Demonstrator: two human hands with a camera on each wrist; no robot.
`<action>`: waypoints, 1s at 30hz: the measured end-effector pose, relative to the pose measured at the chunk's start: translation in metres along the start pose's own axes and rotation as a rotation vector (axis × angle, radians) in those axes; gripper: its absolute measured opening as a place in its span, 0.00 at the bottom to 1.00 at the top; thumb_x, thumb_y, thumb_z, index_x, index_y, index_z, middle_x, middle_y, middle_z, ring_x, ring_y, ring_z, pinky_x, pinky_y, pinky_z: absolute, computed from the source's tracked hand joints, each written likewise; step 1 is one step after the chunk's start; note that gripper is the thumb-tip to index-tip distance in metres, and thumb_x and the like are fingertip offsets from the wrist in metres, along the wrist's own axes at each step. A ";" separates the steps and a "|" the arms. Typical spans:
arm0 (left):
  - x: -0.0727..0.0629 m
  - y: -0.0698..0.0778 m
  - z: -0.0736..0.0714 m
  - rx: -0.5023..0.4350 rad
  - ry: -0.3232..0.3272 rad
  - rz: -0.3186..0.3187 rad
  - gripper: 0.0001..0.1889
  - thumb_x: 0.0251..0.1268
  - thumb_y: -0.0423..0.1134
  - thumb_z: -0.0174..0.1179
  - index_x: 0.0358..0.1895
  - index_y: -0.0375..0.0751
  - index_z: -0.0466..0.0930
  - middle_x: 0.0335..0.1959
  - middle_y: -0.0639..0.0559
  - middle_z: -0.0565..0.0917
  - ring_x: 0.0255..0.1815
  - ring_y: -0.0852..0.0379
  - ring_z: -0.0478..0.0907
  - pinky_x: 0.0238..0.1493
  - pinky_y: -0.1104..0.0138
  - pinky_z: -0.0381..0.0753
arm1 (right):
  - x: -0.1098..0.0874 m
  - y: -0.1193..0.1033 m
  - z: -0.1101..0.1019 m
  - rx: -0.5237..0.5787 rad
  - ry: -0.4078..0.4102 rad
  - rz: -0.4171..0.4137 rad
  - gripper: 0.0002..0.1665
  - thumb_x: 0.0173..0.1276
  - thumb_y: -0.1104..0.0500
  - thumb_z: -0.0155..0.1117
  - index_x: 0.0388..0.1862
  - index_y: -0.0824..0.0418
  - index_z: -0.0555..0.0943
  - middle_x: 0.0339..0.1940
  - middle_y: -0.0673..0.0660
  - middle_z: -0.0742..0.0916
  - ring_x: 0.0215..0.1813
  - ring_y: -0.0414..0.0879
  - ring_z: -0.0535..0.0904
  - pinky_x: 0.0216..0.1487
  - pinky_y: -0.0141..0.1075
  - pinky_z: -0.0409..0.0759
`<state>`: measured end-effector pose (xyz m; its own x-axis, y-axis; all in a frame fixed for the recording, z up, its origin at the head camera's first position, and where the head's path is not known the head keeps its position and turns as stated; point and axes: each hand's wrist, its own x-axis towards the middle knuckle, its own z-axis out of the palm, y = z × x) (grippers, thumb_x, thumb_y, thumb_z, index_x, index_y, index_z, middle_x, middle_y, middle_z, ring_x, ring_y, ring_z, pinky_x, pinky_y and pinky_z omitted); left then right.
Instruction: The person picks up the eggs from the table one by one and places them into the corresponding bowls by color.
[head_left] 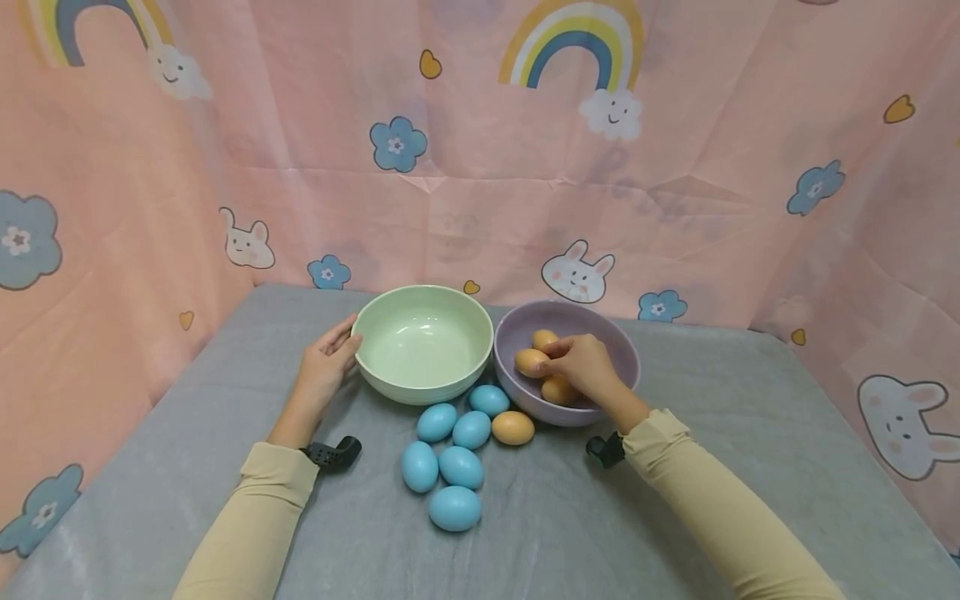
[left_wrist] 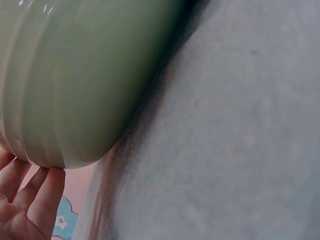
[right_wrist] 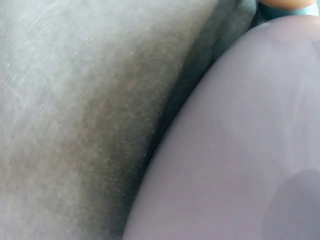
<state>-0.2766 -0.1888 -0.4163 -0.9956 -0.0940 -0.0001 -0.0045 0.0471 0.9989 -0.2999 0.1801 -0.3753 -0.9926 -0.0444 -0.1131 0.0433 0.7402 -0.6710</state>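
Observation:
A pale green bowl (head_left: 423,337) stands on the grey-covered table, with no contents showing. My left hand (head_left: 324,367) holds its left side, thumb at the rim; in the left wrist view, fingers (left_wrist: 47,197) touch the outer wall. Close beside it on the right is a purple bowl (head_left: 626,367). Inside that bowl, my right hand (head_left: 588,367) pinches a brownish-orange egg (head_left: 531,362) between thumb and fingers. Two more orange eggs show there, one behind (head_left: 543,337) and one in front (head_left: 557,390), partly covered by the hand. The right wrist view shows mostly the purple bowl's outer wall (right_wrist: 225,150).
Several blue eggs (head_left: 455,508) lie in a loose cluster before the bowls. One orange egg (head_left: 513,428) sits on the cloth by the purple bowl's front. A pink printed curtain (head_left: 465,208) surrounds the table (head_left: 750,467) at the back and sides.

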 end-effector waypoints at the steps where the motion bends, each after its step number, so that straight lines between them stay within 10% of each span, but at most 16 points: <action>1: 0.000 0.000 0.000 0.001 0.000 0.002 0.29 0.77 0.42 0.52 0.77 0.46 0.59 0.78 0.49 0.62 0.76 0.54 0.64 0.69 0.70 0.73 | 0.000 0.001 0.000 -0.016 -0.005 0.004 0.31 0.59 0.47 0.76 0.57 0.63 0.84 0.58 0.62 0.86 0.56 0.51 0.81 0.55 0.38 0.83; 22: 0.002 -0.002 0.002 -0.003 0.015 0.005 0.29 0.77 0.41 0.52 0.77 0.45 0.60 0.78 0.48 0.63 0.76 0.53 0.65 0.67 0.72 0.75 | -0.002 0.000 0.001 0.017 0.003 0.033 0.29 0.59 0.51 0.76 0.57 0.64 0.84 0.61 0.63 0.84 0.59 0.53 0.78 0.64 0.45 0.82; 30: 0.000 0.000 0.002 -0.006 0.012 0.001 0.29 0.77 0.41 0.52 0.77 0.45 0.59 0.78 0.49 0.62 0.77 0.53 0.64 0.68 0.70 0.74 | -0.013 -0.003 -0.001 0.114 0.131 0.003 0.25 0.63 0.54 0.74 0.56 0.66 0.84 0.56 0.62 0.87 0.61 0.53 0.81 0.62 0.41 0.84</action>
<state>-0.2770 -0.1870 -0.4169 -0.9944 -0.1056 0.0019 -0.0025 0.0414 0.9991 -0.2871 0.1792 -0.3705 -0.9984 0.0511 -0.0235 0.0514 0.6593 -0.7501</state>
